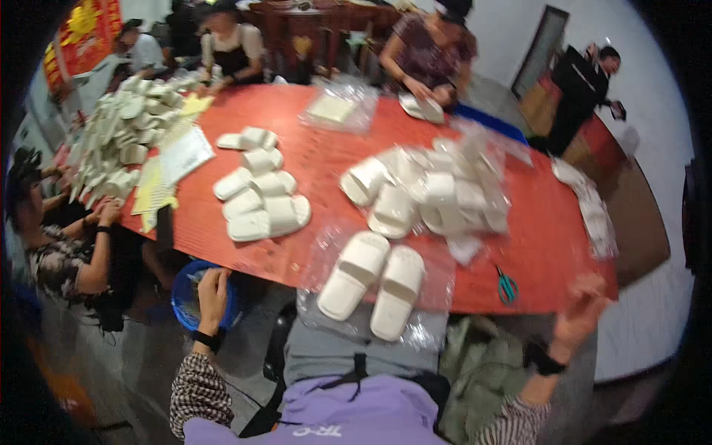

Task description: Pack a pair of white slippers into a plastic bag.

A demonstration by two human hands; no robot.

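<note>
A pair of cream slide slippers (353, 274) lies on a clear plastic bag (315, 293) at the table's near edge, in front of me and between my hands. My left hand (213, 297) is off the table edge, above a blue bin (182, 300). Its fingers are curled together, and whatever they may hold is hidden. At the table's right front corner is my right hand (582, 311), smeared by motion, so its fingers are unclear. Teal-handled scissors (506, 286) lie on the table to the left of it. Neither hand touches the slippers.
The red-covered table (297, 111) holds a row of slippers (263, 200), a heap of bagged slippers (437, 189) and a large pile (130, 126) at far left. Yellow sheets (157, 185) lie beside that pile. Several people work around the table; one person (578, 96) stands at right.
</note>
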